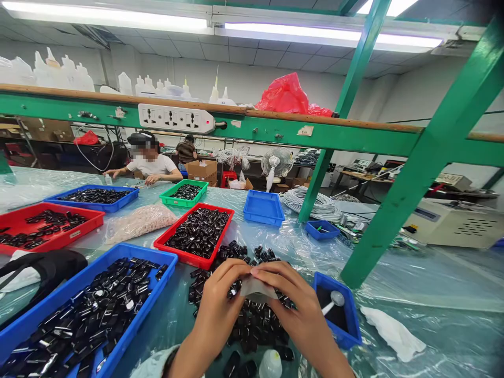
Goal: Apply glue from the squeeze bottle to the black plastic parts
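Observation:
My left hand [218, 307] and my right hand [301, 312] meet over a loose pile of small glossy black parts [252, 320] on the plastic-covered table. Together the fingertips pinch a small white cloth [255, 287], which seems wrapped around something I cannot make out. A big blue tray [23, 325] full of the same black parts lies to the left of my left hand. A small blue box [350, 320] with a white round-headed tool [333, 301] in it sits just right of my right hand. A white bottle cap [270, 364] stands near my wrists.
A red tray [185, 252] of black parts lies beyond the pile; other red, blue and green trays and a bag of pink pieces [137, 220] stand farther left. A green frame post [413, 178] slants at right. A white rag [394, 331] lies right. A person sits across the table.

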Demonstrator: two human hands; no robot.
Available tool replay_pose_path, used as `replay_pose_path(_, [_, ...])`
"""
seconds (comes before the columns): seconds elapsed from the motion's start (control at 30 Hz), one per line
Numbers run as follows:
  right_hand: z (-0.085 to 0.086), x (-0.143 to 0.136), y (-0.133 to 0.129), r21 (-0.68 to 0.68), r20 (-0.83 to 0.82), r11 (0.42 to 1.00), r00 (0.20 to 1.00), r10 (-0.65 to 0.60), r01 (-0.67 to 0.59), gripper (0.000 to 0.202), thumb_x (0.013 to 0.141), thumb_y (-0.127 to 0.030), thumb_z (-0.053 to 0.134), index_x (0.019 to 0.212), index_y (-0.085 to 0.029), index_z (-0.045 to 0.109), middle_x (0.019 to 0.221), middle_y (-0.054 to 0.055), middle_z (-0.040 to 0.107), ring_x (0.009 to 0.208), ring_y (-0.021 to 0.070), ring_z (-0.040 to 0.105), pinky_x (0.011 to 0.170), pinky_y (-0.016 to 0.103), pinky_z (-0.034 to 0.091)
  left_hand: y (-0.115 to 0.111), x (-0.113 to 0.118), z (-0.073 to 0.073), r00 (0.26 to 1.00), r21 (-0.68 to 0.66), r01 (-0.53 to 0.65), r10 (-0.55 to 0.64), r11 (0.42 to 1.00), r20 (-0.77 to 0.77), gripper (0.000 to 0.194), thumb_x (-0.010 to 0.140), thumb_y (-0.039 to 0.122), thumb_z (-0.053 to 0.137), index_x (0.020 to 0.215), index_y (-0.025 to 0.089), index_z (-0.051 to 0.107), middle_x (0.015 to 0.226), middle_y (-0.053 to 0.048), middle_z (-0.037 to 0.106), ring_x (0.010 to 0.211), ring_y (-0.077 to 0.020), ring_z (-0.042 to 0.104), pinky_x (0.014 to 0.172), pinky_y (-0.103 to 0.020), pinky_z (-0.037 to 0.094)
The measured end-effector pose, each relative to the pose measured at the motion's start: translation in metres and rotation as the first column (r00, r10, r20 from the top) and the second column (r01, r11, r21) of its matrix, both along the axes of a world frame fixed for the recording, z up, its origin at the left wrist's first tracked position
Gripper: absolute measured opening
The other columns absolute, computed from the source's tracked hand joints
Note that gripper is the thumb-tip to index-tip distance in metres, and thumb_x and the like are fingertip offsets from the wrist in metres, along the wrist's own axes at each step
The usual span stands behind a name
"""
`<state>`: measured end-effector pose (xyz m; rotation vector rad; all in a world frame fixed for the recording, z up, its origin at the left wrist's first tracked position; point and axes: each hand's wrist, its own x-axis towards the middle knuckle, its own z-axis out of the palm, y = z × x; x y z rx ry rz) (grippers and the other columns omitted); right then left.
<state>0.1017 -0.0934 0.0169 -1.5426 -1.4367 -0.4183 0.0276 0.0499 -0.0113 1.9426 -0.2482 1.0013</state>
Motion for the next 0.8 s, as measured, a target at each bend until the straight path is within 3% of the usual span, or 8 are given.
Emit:
replay_pose_path(0.37, [-0.001,-0.001,-0.002,0.0,-0.022,1.0,1.0,0.009,-0.009,0.036,0.092,-0.006,0.051,0.119,-0.03,0.059,0.107,0.002,0.059,0.097,0.0173,0.055,0.083,0.031,0.044,0.001,-0.001,-0.002,1.0,0.056,-0.026,0.026,0.998,0.003,0.037,0.08,-0.008,0.051,0.102,0.022,0.057,0.101,0.0,0.059,0.093,-0.0118,0.056,0.082,-0.018,0.042])
replay_pose_path(0.5, [-0.002,0.002,-0.002,0.044,-0.173,0.998,0.983,0.06,-0.053,0.027,0.091,-0.01,0.055,0.11,-0.028,0.064,0.105,0.001,0.062,0.098,0.0169,0.057,0.086,0.028,0.044,0.0,-0.001,-0.001,0.997,0.088,-0.073,0.069,0.993,0.044,0.032,0.083,-0.004,0.052,0.103,0.021,0.057,0.101,-0.001,0.059,0.094,-0.0128,0.056,0.084,-0.02,0.042])
replay_pose_path(0.63, [-0.006,0.011,0.0,0.131,-0.548,0.991,0.834,0.06,0.015,0.009,0.084,-0.027,0.068,0.092,-0.023,0.071,0.093,0.002,0.068,0.09,0.0194,0.062,0.083,0.027,0.047,-0.003,-0.004,0.004,0.986,0.087,-0.152,0.146,0.985,0.079,0.017,0.089,0.009,0.057,0.101,0.021,0.06,0.099,-0.001,0.059,0.095,-0.0129,0.054,0.085,-0.021,0.041])
replay_pose_path(0.8, [-0.01,0.018,0.006,0.173,-0.733,0.985,0.67,0.122,0.011,0.029,0.077,-0.045,0.074,0.089,-0.019,0.069,0.086,0.005,0.07,0.081,0.0205,0.064,0.076,0.028,0.051,-0.003,-0.006,0.006,0.996,-0.023,-0.084,0.084,0.996,0.007,0.018,0.089,0.015,0.06,0.103,0.025,0.059,0.09,0.005,0.061,0.079,-0.0087,0.055,0.072,-0.016,0.043])
